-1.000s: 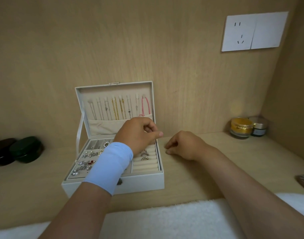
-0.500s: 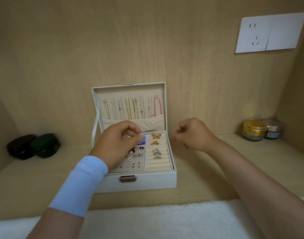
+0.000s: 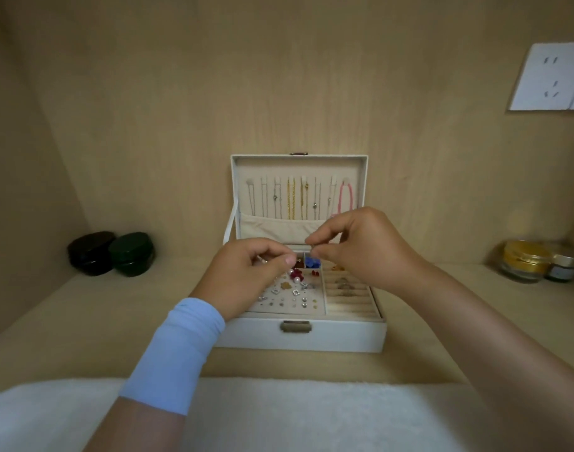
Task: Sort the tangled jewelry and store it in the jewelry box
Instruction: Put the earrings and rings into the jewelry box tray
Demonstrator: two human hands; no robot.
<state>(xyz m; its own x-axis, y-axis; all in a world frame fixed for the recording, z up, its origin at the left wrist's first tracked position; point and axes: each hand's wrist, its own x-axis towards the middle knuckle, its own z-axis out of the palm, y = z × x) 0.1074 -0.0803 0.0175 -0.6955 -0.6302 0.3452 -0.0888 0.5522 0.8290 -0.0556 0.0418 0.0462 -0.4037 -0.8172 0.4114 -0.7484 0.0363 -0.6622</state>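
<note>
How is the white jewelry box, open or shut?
Open. The lid of the white rectangular jewelry box stands upright, showing hung necklaces; the beige compartments below are visible.

dim, warm light fills the place, soft and even, with no hard shadows. the backs of the left hand point(image 3: 246, 275) and right hand point(image 3: 360, 249) catch most of it, and the tray of the jewelry box point(image 3: 298, 334) beneath them lies in their faint shade. above and out to both sides of the hands the wooden wall point(image 3: 295, 93) darkens toward the corners. up right of the right hand the socket plate point(image 3: 553, 76) is smeared and leans, bent by the wide lens. the gold jar point(image 3: 525, 259) far right and the dark cases point(image 3: 111, 252) left of the left hand look soft-edged, with a dull sheen. the small piece point(image 3: 312, 253) pinched between the hands is too fine and blurred to make out. below the wrists the white cloth point(image 3: 279, 412) is pale and shows no detail.
</note>
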